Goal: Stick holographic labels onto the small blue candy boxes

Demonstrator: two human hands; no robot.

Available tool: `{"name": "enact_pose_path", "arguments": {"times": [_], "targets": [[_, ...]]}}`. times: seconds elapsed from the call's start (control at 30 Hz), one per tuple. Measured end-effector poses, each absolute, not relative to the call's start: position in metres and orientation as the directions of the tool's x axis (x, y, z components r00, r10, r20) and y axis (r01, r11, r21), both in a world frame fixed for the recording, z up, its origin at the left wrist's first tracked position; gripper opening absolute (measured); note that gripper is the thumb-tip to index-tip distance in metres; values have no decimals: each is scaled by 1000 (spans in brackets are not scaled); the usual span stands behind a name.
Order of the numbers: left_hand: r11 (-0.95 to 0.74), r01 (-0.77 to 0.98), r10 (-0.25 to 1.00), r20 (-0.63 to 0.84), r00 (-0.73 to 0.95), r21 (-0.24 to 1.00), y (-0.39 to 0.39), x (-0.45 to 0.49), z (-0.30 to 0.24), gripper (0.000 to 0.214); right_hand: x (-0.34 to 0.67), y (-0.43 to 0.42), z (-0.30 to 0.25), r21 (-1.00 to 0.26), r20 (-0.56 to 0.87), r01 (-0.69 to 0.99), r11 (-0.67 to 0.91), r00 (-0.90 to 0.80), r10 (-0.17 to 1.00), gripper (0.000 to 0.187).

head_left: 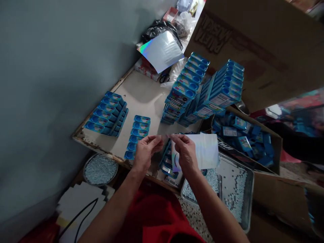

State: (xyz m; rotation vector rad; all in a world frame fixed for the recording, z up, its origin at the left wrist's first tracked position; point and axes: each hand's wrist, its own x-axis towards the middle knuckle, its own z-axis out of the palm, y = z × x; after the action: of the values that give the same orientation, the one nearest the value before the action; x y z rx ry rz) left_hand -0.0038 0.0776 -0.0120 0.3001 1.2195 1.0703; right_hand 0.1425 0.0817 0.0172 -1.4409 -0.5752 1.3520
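Note:
My left hand (149, 146) and my right hand (184, 146) are held close together over the table's front edge, thumb and fingers pinched. Something small, thin and see-through seems to span their fingertips, too faint to name. Beneath my right hand lies a shiny holographic sheet (206, 148), partly covering several blue boxes (168, 168). Close to my left hand runs a row of small blue boxes (140, 125), its near end partly behind the fingers.
Tall stacks of blue boxes (187, 81) stand at the back beside a large cardboard flap (258, 57). Another stack (106, 113) is at left. A carton of loose blue boxes (277, 148), a metal tray of pellets (249, 202) and a pellet bowl (100, 168) sit around the table.

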Motion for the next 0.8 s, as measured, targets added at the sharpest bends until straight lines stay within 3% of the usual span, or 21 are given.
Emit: {"name": "enact_pose_path", "arguments": {"times": [0.13, 0.23, 0.4, 0.53, 0.8], "targets": [[492, -411, 791, -591, -156, 767, 89, -31, -10, 44, 109, 90, 12, -886, -454, -242, -395, 284, 844, 33], [435, -234, 824, -489, -287, 870, 110, -65, -15, 42, 77, 110, -4, -915, -403, -149, -374, 326, 855, 33], [339, 92, 901, -295, -318, 936, 163, -120, -46, 34, 34, 152, -41, -921, -256, 194, -338, 354, 900, 33], [350, 81, 916, -323, -236, 933, 189, -135, -68, 32, 20, 169, -60, -827, -216, 391, -404, 442, 870, 32], [402, -32, 893, -399, -208, 915, 192, -138, -77, 32, 14, 170, -75, -807, -203, 421, -415, 463, 863, 36]]}}
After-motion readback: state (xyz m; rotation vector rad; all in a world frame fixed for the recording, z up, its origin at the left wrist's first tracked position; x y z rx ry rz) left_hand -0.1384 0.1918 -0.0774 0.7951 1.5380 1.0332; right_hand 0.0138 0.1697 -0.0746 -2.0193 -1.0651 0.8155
